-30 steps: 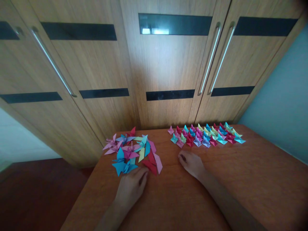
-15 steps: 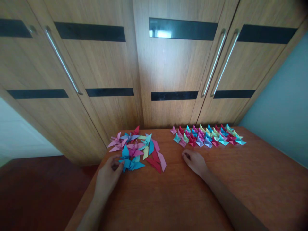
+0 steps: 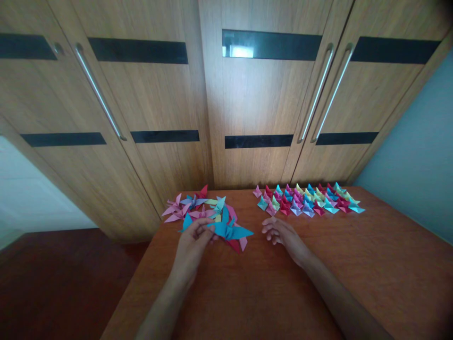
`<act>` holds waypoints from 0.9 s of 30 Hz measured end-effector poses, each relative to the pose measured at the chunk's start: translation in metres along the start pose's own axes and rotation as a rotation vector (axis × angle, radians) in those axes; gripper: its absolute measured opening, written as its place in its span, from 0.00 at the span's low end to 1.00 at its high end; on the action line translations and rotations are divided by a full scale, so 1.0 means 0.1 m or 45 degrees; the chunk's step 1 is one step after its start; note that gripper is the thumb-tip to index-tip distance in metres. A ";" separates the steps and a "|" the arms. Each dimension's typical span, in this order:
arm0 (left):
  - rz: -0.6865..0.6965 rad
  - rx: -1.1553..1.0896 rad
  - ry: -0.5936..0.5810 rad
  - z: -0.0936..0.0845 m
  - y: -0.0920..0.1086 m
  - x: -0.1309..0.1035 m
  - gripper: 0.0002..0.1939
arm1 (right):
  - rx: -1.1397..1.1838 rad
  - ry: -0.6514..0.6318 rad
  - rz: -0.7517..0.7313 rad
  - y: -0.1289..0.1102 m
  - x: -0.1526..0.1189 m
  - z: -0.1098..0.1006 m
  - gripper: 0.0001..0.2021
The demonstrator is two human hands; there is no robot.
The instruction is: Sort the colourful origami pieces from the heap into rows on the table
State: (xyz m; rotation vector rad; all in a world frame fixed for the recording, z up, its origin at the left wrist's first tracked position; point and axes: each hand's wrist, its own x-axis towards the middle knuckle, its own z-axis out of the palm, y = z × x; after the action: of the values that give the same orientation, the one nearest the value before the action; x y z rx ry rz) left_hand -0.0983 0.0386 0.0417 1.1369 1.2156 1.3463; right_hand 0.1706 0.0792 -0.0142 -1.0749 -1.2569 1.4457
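A blue paper crane [image 3: 231,231] is pinched at one end by my left hand [image 3: 193,241], held up in front of the pile. Behind it lies a loose pile of folded paper cranes, among them pink ones [image 3: 176,213], a red one and a light teal one [image 3: 219,205]. Partly covered by the blue crane are a red piece and a pink piece [image 3: 243,243]. My right hand [image 3: 281,233] holds nothing, its fingers apart and slightly curled, near the front of several rows of small folded paper pieces [image 3: 307,200] in many colours.
The brown wooden table [image 3: 247,293] meets a wooden wardrobe [image 3: 255,99] with long metal handles at its far edge. A pale blue wall [image 3: 417,156] rises on the right. Dark floor [image 3: 71,283] shows past the table's left edge.
My left hand has lifted the blue crane from the front of the pile and moved right with it. My right hand's fingers have spread from a loose curl.
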 end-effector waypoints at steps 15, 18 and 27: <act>0.112 0.394 -0.558 0.67 -0.44 0.17 0.06 | 0.035 0.185 -0.098 0.03 -0.14 0.05 0.14; 0.162 0.465 -0.596 0.61 -0.42 0.14 0.09 | -0.113 0.179 -0.144 0.01 -0.15 0.05 0.14; 0.190 0.512 -0.643 0.67 -0.30 0.06 0.08 | -0.286 0.130 -0.192 -0.04 -0.20 0.11 0.11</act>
State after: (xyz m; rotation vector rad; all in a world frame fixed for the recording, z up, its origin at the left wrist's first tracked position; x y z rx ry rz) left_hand -0.0303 0.0527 0.0171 1.7561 1.0586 0.8500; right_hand 0.1647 0.0577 -0.0079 -1.1599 -1.4187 1.1426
